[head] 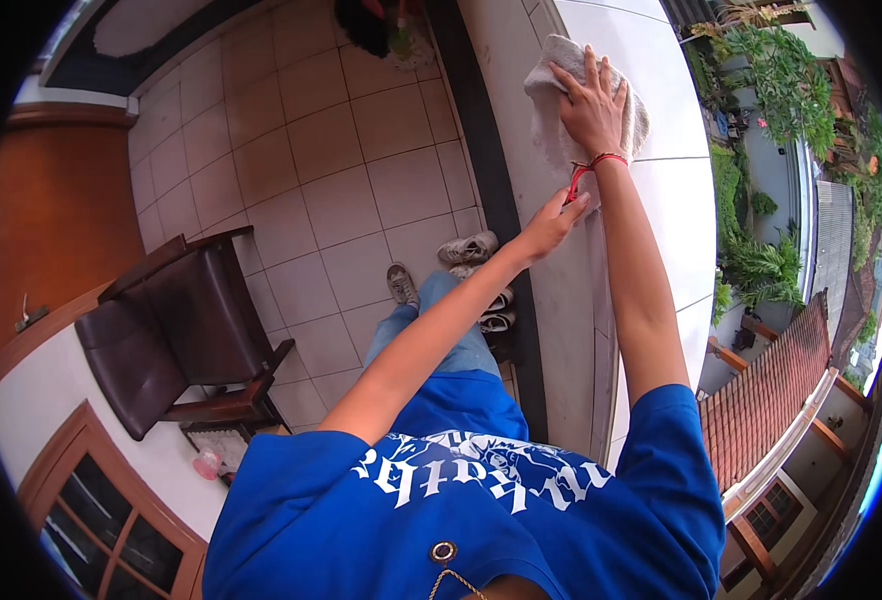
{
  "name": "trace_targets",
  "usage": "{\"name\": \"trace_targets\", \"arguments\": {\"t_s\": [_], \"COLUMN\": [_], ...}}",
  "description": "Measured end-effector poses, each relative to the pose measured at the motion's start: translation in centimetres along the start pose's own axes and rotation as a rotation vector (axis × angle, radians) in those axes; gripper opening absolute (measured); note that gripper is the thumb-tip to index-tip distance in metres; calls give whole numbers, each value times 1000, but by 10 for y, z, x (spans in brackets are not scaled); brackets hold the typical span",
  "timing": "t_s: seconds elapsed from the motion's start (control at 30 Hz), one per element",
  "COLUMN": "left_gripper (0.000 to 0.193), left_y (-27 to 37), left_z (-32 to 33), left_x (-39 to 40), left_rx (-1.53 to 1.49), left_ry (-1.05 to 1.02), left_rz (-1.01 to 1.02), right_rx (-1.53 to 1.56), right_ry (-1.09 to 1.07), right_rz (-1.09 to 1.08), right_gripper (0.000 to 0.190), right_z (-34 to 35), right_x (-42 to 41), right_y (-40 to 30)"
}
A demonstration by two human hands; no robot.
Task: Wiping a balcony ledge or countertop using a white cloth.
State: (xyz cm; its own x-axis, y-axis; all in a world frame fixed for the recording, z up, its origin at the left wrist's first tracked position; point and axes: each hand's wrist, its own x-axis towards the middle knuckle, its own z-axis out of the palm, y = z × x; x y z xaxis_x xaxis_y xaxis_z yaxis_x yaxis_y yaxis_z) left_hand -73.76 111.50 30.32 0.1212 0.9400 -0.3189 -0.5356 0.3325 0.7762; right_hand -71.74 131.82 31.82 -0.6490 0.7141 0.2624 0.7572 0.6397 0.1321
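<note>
My right hand (595, 112) lies with fingers spread over a grey-white terry cloth (546, 79), holding it down on the white-tiled top of a low wall (670, 217). Part of the cloth hangs over the inner edge. A red and dark cord bracelet (610, 157) circles my right wrist. Just below that wrist, my left hand (553, 229) has its fingers closed around red cord ends (576, 180) that reach up to the bracelet. My left forearm crosses in front of my body.
Several shoes (478, 247) stand along the wall's foot beside my legs. A dark leather armchair (201, 330) is at left, near a wooden door (58, 240). A spray bottle (402, 41) stands at the far end. Beyond the wall lie plants (778, 82) and a tiled roof (767, 390), lower down.
</note>
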Motion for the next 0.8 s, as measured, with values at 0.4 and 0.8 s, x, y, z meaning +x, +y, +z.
{"name": "trace_targets", "arguments": {"t_s": [0.4,0.8], "left_gripper": [69,54], "left_y": [91,186], "left_z": [-75,-167], "left_x": [124,230], "left_rx": [112,23], "left_ry": [194,422], "left_rz": [-3,53], "right_rx": [57,180], "right_ry": [-7,29], "right_rz": [-13,-67], "right_gripper": [49,51], "right_z": [30,70], "right_x": [119,292], "right_y": [-12,-29]}}
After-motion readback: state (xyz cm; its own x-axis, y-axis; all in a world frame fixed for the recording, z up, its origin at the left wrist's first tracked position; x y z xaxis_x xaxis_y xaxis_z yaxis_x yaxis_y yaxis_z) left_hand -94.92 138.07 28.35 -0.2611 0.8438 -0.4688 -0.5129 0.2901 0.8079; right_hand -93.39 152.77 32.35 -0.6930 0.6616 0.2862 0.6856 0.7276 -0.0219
